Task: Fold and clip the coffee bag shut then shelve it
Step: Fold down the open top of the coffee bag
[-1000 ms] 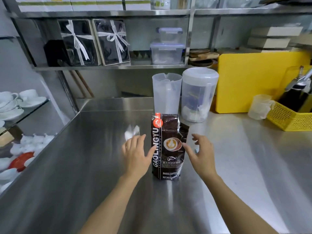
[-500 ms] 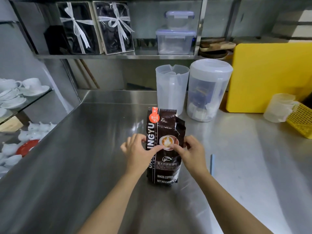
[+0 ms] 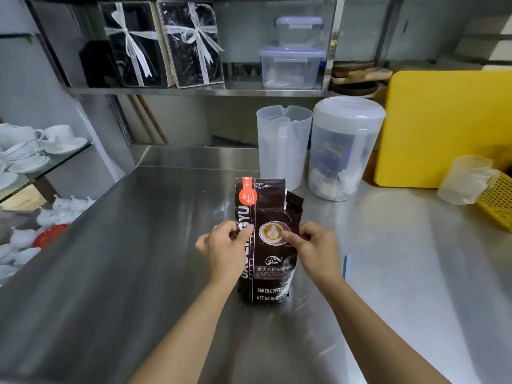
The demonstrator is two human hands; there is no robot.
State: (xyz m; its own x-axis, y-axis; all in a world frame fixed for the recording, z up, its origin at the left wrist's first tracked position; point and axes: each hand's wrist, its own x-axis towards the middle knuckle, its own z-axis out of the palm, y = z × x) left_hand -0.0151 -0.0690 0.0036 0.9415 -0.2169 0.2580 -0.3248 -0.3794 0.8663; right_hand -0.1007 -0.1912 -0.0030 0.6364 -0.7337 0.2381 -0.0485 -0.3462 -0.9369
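Observation:
A dark brown coffee bag (image 3: 270, 261) with an orange label stands upright on the steel counter (image 3: 138, 259), its top open and unfolded. My left hand (image 3: 225, 249) pinches the bag's left edge at mid height. My right hand (image 3: 313, 249) pinches the right edge at the same height. A thin light blue clip (image 3: 347, 266) lies flat on the counter just right of my right wrist. The steel shelf (image 3: 194, 91) runs along the wall above the counter.
Behind the bag stand a clear pitcher (image 3: 282, 145) and a lidded clear jar (image 3: 343, 148). A yellow board (image 3: 443, 126) leans at the right, with a measuring cup (image 3: 468, 180) and yellow basket (image 3: 498, 200). Ribboned boxes (image 3: 163, 42) and plastic containers (image 3: 292, 66) fill the shelf. White crockery (image 3: 25, 151) sits left.
Both hands came in from beside the bag and closed on its left and right edges. The view moved closer and tilted down slightly.

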